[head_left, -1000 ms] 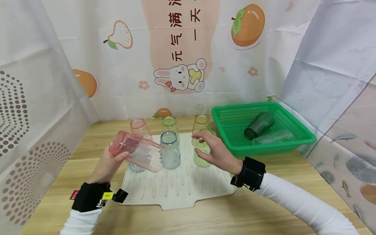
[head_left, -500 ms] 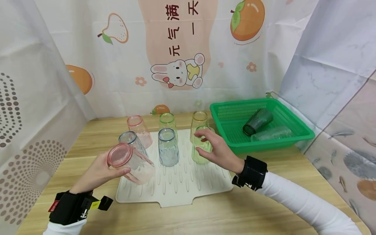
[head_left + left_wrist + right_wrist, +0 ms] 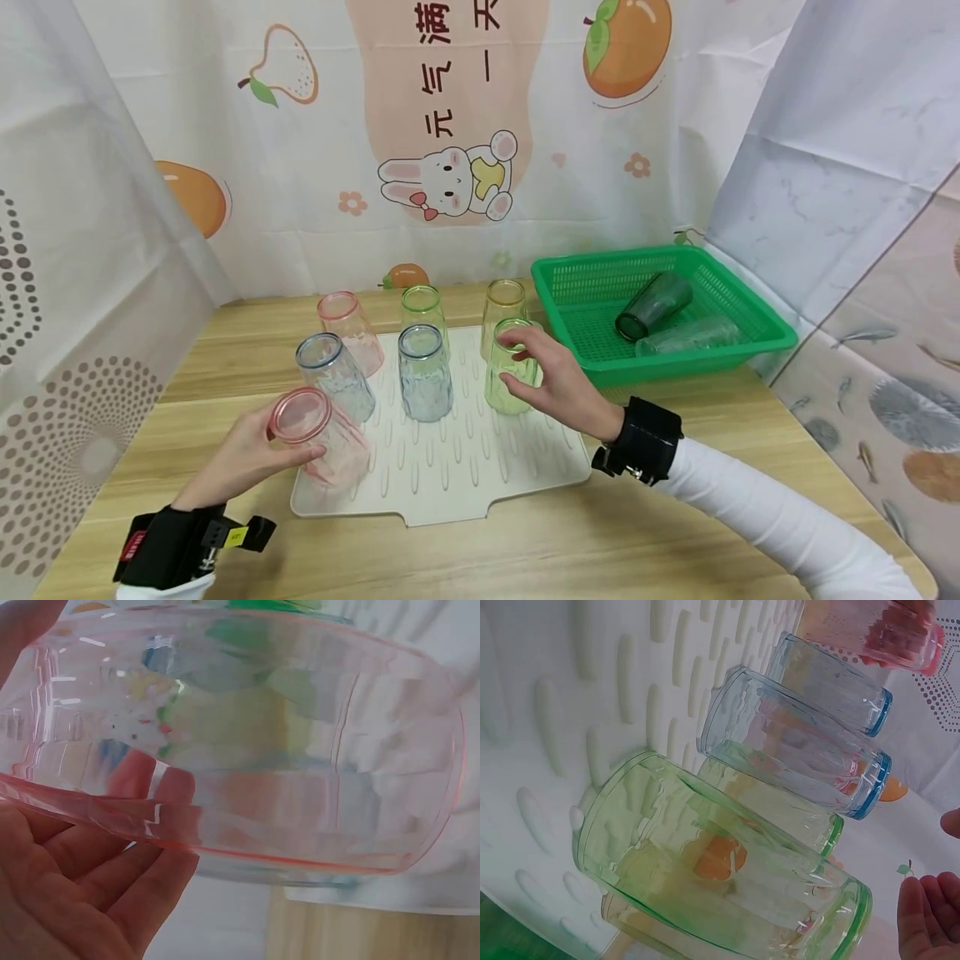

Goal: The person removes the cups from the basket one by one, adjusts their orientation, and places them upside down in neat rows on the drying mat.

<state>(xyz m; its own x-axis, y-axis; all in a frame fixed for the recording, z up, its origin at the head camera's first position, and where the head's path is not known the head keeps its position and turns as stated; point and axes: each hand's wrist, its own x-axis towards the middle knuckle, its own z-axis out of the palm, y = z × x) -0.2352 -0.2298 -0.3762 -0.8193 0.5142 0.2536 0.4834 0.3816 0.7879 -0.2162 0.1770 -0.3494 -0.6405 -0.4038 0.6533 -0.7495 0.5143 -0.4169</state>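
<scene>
My left hand [image 3: 243, 457] grips a pink glass [image 3: 337, 454] near its base, mouth down and slightly tilted, over the front-left corner of a white draining mat [image 3: 450, 500]. In the left wrist view, fingers wrap one side of the pink glass [image 3: 247, 750]. Whether its rim touches the mat is hard to tell. My right hand [image 3: 558, 383] hovers by an upturned green glass [image 3: 504, 392], fingers loosely bent. The right wrist view shows a gap between those fingertips [image 3: 911, 907] and the green glass [image 3: 705, 855].
Upturned on the mat stand two blue glasses [image 3: 426, 383], another pink glass [image 3: 362, 342], a second green glass [image 3: 422, 304] and a yellow glass [image 3: 504, 304]. At the right, a green basket [image 3: 581, 333] holds a dark glass [image 3: 656, 304] and a clear glass [image 3: 693, 335], both lying down.
My left hand has turned the pink glass from nearly lying to nearly upright, mouth down, and lowered it toward the mat's front-left corner. The right hand stays beside the green glass.
</scene>
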